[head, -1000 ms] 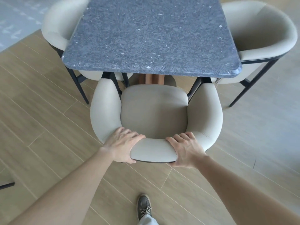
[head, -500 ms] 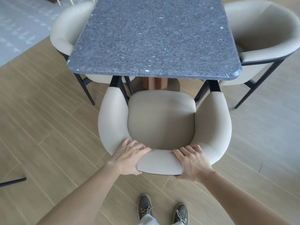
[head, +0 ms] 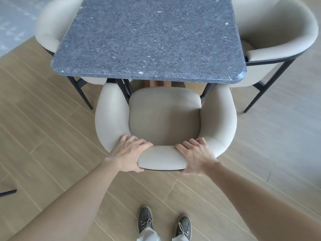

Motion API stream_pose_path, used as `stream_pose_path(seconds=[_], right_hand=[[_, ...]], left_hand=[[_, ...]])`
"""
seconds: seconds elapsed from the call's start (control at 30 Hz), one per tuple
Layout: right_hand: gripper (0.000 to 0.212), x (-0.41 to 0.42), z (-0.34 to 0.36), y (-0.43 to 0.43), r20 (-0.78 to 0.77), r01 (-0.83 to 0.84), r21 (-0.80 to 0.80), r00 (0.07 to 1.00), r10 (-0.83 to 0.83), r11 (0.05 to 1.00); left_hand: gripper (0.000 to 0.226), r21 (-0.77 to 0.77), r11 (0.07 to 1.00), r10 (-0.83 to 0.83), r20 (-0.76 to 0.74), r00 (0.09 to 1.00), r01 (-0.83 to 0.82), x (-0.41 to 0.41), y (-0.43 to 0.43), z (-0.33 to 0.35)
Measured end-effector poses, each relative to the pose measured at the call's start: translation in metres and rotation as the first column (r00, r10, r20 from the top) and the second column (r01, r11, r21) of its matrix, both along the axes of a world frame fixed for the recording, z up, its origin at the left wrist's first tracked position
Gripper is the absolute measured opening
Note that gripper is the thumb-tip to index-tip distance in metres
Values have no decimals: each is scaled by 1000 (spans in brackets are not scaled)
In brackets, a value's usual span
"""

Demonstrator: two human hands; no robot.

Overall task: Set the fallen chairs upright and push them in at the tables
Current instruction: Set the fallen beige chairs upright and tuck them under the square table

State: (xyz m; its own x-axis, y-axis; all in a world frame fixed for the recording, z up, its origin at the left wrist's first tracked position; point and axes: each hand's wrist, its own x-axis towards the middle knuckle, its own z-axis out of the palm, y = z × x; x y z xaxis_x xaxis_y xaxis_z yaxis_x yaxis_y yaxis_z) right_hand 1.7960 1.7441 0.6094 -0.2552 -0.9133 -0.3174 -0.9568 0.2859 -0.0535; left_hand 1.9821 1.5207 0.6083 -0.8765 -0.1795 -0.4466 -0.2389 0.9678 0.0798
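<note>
A beige armchair (head: 165, 119) with a curved tub back stands upright on its legs at the near side of a square table. Its open front faces the dark grey, white-flecked stone worktop (head: 147, 40). The tips of both armrests reach the worktop's near edge, and the front of the seat seems to sit just at that edge. How far it goes under is hard to judge from above.

Both hands grip the top of the backrest at its middle. The left hand (head: 129, 153) is wrapped over the rim left of centre, its fingers (head: 137, 140) curled down the inner face and the thumb under the outer lower edge. The right hand (head: 194, 156) holds the rim right of centre in the same way, its fingers (head: 194, 142) curled over the top. The hands are apart, with a bare stretch of the padded rim between them.

A second matching chair (head: 50, 28) stands upright at the worktop's left side, tucked partly beneath it. A third chair (head: 281, 32) stands upright at the right side, its dark metal legs showing. A wood-coloured pedestal (head: 157, 83) peeps out under the worktop's near edge.

The floor (head: 52, 136) is pale wood-look planking laid on a diagonal. A pale grey patterned rug (head: 12, 23) shows at the upper left. Two grey lace-up shoes (head: 145, 219) stand side by side behind the armchair. A short dark bar (head: 7, 192) pokes in from the left edge.
</note>
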Motion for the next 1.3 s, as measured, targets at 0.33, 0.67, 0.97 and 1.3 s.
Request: stream_pose_path(seconds=[0.33, 0.67, 0.97, 1.3], right_hand=[[82, -1, -4, 0, -4, 3, -25, 1000, -3, 1000], [82, 12, -1, -7, 13, 25, 32, 1000, -26, 999], [78, 30, -8, -15, 29, 3, 17, 1000, -3, 1000], [80, 14, -7, -36, 7, 10, 1, 1000, -10, 1000]], left_hand=[[99, 9, 1000, 1, 7, 1000, -1, -1, -1, 2], [92, 12, 1000, -6, -12, 1000, 6, 10, -7, 2], [90, 21, 1000, -21, -9, 1000, 21, 27, -21, 1], [95, 36, 999, 16, -10, 1000, -15, 19, -39, -2]])
